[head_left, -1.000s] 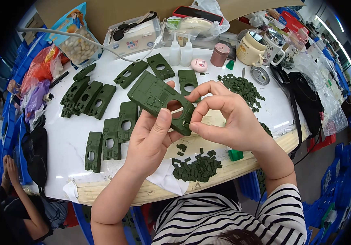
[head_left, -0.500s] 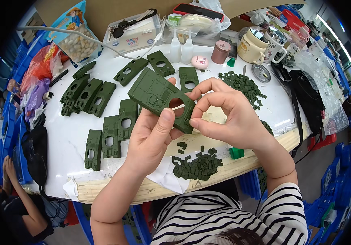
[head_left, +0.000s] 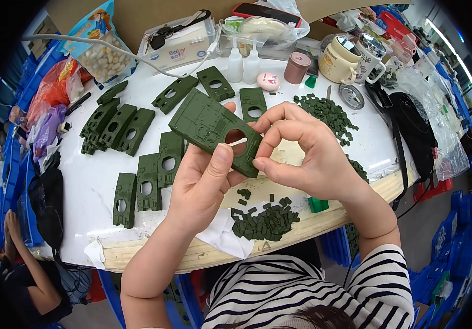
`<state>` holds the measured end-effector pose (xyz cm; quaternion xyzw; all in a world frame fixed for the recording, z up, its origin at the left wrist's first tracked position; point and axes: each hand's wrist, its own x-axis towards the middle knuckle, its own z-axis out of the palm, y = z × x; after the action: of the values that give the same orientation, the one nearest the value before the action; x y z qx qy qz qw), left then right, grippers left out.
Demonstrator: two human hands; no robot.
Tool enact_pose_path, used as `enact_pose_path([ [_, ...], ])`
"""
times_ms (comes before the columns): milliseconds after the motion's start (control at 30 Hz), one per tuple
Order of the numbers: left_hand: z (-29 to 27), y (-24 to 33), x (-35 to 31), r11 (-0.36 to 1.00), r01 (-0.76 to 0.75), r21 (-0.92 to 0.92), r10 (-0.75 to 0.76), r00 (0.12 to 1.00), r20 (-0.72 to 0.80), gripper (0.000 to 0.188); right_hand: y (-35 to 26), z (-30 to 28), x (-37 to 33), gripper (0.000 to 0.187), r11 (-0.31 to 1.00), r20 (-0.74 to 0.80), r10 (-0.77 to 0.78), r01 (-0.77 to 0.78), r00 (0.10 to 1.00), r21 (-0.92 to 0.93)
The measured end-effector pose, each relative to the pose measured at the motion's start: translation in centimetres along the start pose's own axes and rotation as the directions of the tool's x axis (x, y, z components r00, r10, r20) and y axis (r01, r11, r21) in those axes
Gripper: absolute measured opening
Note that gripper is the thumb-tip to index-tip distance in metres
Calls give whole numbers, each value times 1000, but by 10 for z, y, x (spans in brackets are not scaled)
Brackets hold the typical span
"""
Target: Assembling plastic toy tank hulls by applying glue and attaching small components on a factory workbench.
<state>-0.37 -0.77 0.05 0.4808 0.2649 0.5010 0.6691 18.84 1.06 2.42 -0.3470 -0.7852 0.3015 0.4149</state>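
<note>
A dark green plastic toy tank hull (head_left: 195,118) with a round hole is tilted up over the table, held by my left hand (head_left: 195,189). The left thumb presses beside the hole, and the other fingers pass underneath. At the hull's right end, the thumb and index finger of my right hand (head_left: 310,151) are pinched together against its edge. Any small piece between them is hidden. Just below the hands lies a heap of small dark green blocks (head_left: 266,223). More green hulls (head_left: 125,186) rest on the left of the table.
A second heap of small green parts (head_left: 326,112) lies at the right. White squeeze bottles (head_left: 235,67), a pink tin (head_left: 297,68) and a cream mug (head_left: 337,61) stand along the back. White cloth (head_left: 225,236) hangs over the front edge. Another person's arm (head_left: 33,263) shows far left.
The hull and both hands have shifted very slightly to the left. The grip of each hand looks the same.
</note>
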Motion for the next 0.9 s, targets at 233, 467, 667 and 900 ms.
enact_pose_path([
  [233,-1,1,0,1000,15,14,-15,1000,-19,59,0,-1,0,12,999,28,-29,30,999,-19],
  [467,-4,6,2,996,24,-90,-24,1000,-7,57,0,3,2,8,997,-20,-70,71,997,32],
  [667,-4,6,3,996,-37,-81,35,999,-23,56,-2,7,0,13,993,-100,-114,112,988,-28],
  [900,-4,-2,0,974,-216,-63,215,976,-34,59,-13,13,-4,18,985,-165,-98,72,981,-158],
])
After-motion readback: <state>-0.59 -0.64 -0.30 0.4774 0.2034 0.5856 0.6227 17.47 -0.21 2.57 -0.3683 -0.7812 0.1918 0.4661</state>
